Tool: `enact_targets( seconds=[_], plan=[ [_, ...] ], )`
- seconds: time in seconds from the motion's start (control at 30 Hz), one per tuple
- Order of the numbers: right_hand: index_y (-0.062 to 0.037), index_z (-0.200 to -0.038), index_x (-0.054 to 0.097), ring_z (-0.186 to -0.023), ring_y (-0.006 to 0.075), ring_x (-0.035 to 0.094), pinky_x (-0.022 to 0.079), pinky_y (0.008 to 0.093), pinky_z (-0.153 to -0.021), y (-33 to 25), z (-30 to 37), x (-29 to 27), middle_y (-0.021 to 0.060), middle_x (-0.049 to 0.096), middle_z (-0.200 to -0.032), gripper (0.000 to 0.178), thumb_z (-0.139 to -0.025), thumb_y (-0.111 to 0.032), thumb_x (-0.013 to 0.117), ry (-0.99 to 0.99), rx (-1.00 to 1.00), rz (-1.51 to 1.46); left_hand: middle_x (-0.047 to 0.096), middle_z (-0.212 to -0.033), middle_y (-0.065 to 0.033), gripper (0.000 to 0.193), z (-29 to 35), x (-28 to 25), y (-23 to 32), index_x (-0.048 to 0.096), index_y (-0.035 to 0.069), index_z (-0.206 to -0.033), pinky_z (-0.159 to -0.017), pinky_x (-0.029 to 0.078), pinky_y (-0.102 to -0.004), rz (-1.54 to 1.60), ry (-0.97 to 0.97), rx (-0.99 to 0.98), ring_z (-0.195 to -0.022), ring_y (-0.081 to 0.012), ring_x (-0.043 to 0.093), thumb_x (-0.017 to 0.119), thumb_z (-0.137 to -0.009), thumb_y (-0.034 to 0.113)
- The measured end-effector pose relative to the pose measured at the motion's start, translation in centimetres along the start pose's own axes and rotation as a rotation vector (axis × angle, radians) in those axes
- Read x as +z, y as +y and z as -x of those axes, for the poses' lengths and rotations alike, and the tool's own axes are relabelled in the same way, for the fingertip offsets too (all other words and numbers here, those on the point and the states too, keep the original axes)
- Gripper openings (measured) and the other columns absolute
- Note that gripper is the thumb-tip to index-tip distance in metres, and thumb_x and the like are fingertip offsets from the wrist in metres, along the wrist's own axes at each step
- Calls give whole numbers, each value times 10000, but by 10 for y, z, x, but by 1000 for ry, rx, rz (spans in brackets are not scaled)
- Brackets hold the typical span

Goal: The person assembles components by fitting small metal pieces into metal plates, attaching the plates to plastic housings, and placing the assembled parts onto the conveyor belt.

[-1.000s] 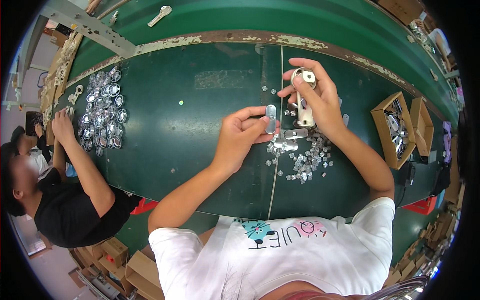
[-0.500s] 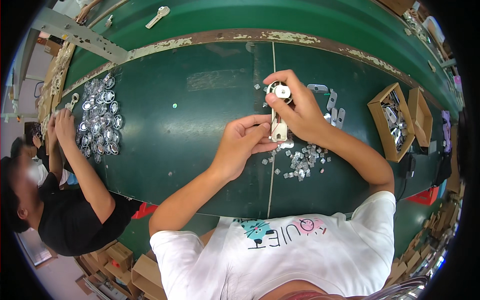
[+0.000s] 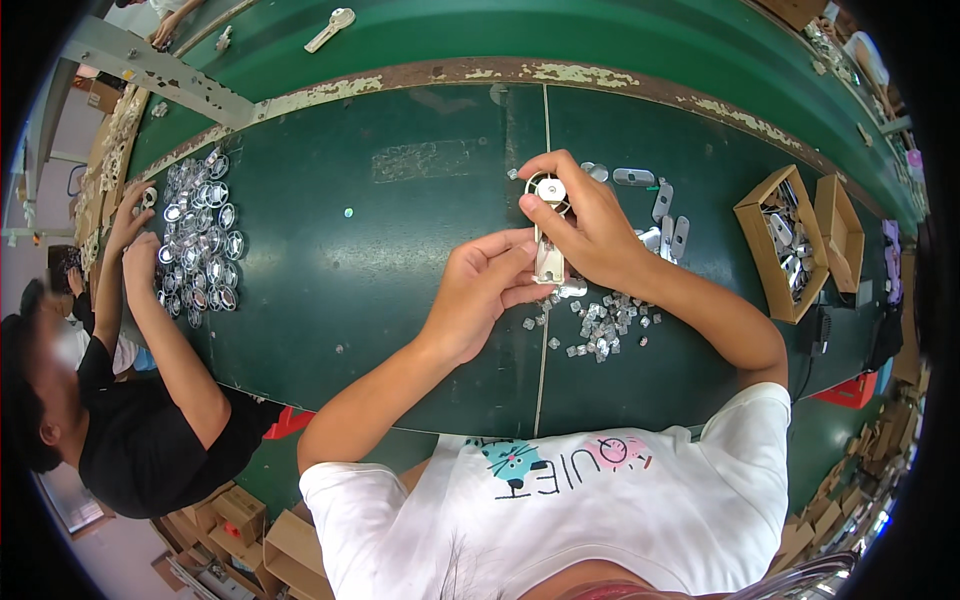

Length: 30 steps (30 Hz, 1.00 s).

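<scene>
1. Head view: a long silver metal key-shaped part with a round ringed head [image 3: 548, 225] is held upright above the dark green bench [image 3: 400, 260], near its centre seam.
2. The right hand [image 3: 590, 225] is closed around the part, its fingers [image 3: 545, 170] wrapped over the round head and the thumb pressed against the shaft.
3. The left hand [image 3: 480, 290] is pinched shut at the part's lower end, fingertips touching it; whether a small piece is trapped between them cannot be told.
4. A scatter of small silvery metal clips [image 3: 600, 325] lies on the bench just below the hands, and finished flat silver pieces [image 3: 665, 215] lie just beyond the right hand.
5. For the fitting to be done well, the part should be kept steady by the right hand while alignment is made by the left, and pressure is best applied squarely.
6. The open brown cardboard box of parts [image 3: 785, 245] stands well apart to the right.
</scene>
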State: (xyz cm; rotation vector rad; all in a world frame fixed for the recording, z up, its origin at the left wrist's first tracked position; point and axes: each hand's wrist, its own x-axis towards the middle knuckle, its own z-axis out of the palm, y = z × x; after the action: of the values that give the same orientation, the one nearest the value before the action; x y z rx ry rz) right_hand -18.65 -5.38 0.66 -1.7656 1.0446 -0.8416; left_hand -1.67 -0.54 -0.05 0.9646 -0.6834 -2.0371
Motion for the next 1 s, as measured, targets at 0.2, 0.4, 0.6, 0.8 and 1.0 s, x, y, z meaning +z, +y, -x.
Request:
enact_targets(
  seconds=[0.2, 0.4, 0.6, 0.8, 1.0],
  plan=[
    [-28, -1138, 478, -715, 122, 558, 456, 292, -627, 6, 0, 6, 68, 574, -858, 287, -940, -210, 579, 5, 46, -173, 675, -1019, -112, 249, -2, -3, -6, 560, -37, -1158, -821, 543, -274, -117, -36, 86, -938, -161, 661, 557, -933, 68],
    [17, -1089, 576, -705, 59, 577, 477, 200, -581, -4, -11, -23, 24, 610, -851, 350, -833, -168, 727, -266, 388, -516, 672, -971, -88, 161, -4, -8, -12, 547, -27, -1090, -789, 516, -255, -319, -1, 278, -877, -100, 634, 528, -934, 7],
    [39, -1045, 602, -761, 90, 625, 519, 214, -684, -2, -15, -34, 75, 666, -911, 284, -817, -80, 722, -274, 371, -508, 616, -759, -44, 248, -11, -9, -18, 446, -16, -1124, -638, 473, -218, -480, 84, 446, -687, -66, 580, 560, -904, -1],
    [19, -1066, 597, -788, 94, 621, 503, 225, -675, 11, -14, -29, 53, 661, -912, 273, -825, -53, 704, -283, 384, -684, 585, -724, -52, 445, -6, -5, -16, 290, 29, -1232, -676, 481, -249, -522, 122, 457, -668, -99, 579, 555, -878, -21],
    [19, -1052, 590, -816, 95, 603, 484, 242, -695, 3, -14, -29, 45, 647, -923, 263, -818, -31, 700, -313, 293, -722, 561, -806, -51, 454, -5, -9, -13, 285, 58, -1244, -744, 466, -252, -636, 9, 592, -754, -94, 554, 541, -885, -50]
  ],
)
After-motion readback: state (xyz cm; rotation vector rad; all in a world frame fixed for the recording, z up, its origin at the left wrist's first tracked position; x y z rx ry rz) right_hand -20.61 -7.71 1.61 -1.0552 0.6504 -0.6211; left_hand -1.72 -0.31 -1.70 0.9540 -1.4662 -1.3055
